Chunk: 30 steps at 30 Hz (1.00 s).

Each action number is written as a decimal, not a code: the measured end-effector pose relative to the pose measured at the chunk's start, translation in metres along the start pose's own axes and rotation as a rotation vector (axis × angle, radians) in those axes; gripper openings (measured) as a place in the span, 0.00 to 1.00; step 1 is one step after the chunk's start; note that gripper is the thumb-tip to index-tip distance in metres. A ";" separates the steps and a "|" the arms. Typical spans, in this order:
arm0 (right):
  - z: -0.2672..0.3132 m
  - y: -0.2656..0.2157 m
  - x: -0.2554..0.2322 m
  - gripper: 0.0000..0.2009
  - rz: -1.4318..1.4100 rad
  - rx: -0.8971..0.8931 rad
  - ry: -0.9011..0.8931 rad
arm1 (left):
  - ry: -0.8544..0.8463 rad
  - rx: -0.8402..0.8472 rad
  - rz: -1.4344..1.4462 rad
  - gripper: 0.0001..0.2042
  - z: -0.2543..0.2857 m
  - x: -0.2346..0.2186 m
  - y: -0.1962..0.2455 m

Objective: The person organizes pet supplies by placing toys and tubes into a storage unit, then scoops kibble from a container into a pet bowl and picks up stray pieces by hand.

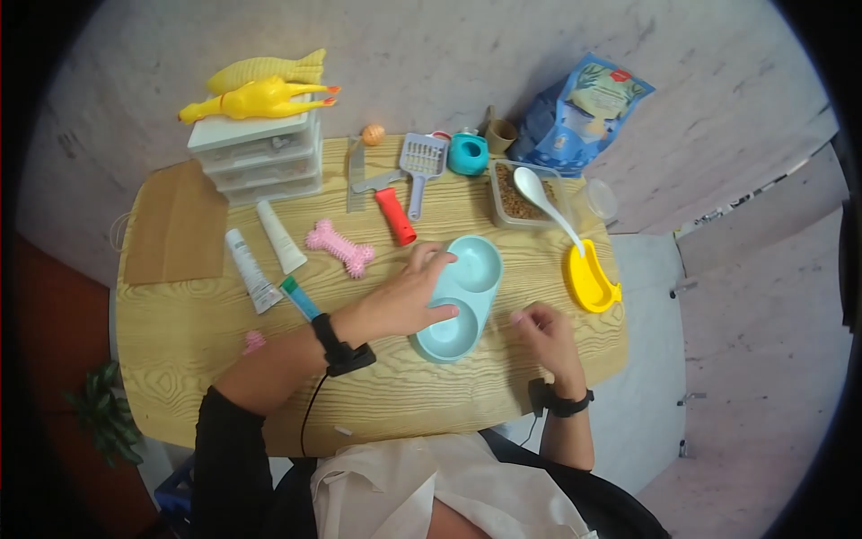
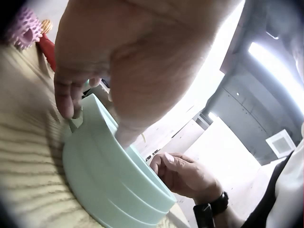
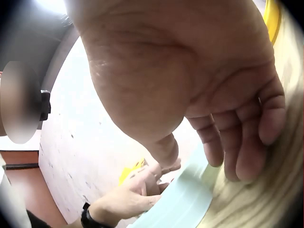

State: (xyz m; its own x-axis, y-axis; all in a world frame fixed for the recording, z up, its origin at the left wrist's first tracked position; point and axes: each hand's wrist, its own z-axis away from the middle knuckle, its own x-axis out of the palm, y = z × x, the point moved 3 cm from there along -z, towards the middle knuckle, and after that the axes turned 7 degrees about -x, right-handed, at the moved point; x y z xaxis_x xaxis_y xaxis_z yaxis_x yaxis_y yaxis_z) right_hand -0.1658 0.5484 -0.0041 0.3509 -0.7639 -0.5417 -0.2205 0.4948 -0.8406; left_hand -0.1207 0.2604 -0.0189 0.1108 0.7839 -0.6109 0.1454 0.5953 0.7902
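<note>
A pale turquoise double pet bowl (image 1: 474, 307) stands on the wooden table in front of me, its two round hollows one behind the other. My left hand (image 1: 395, 304) holds its left side. In the left wrist view the thumb reaches over the rim of the bowl (image 2: 109, 175) into the hollow, while the fingers (image 2: 71, 97) lie against the outside. To the right of the bowl, my right hand (image 1: 549, 337) hovers with fingers loosely bent and nothing in it. The right wrist view shows its palm and fingers (image 3: 249, 156) close over the table.
A kibble tub (image 1: 516, 202) with a white spoon (image 1: 539, 193) stands back right, by a yellow dish (image 1: 588, 283) and a blue food bag (image 1: 575, 117). Left are a pink bone toy (image 1: 339, 248), tubes (image 1: 281, 238), a red-handled tool (image 1: 395, 216), a litter scoop (image 1: 422, 162) and drawers (image 1: 260, 153).
</note>
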 end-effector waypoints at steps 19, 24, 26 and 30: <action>-0.066 -0.012 -0.051 0.08 0.277 -0.442 0.588 | -0.222 -0.283 -0.001 0.36 0.008 -0.009 -0.009; -0.045 -0.012 -0.040 0.07 0.105 -0.312 0.464 | -0.184 -0.242 0.012 0.35 0.007 -0.008 -0.011; -0.040 -0.006 -0.034 0.08 0.037 -0.230 0.418 | -0.179 -0.234 0.002 0.34 0.006 -0.007 -0.011; -0.043 0.001 -0.041 0.10 0.182 -0.326 0.516 | -0.182 -0.254 0.005 0.34 0.006 -0.006 -0.011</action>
State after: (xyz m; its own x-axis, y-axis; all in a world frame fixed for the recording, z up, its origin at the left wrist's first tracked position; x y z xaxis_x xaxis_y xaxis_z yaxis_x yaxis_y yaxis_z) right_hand -0.2195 0.5625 0.0171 -0.1837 -0.8209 -0.5407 -0.5294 0.5461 -0.6492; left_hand -0.1167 0.2480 -0.0247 0.2885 0.7563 -0.5871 -0.1034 0.6342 0.7662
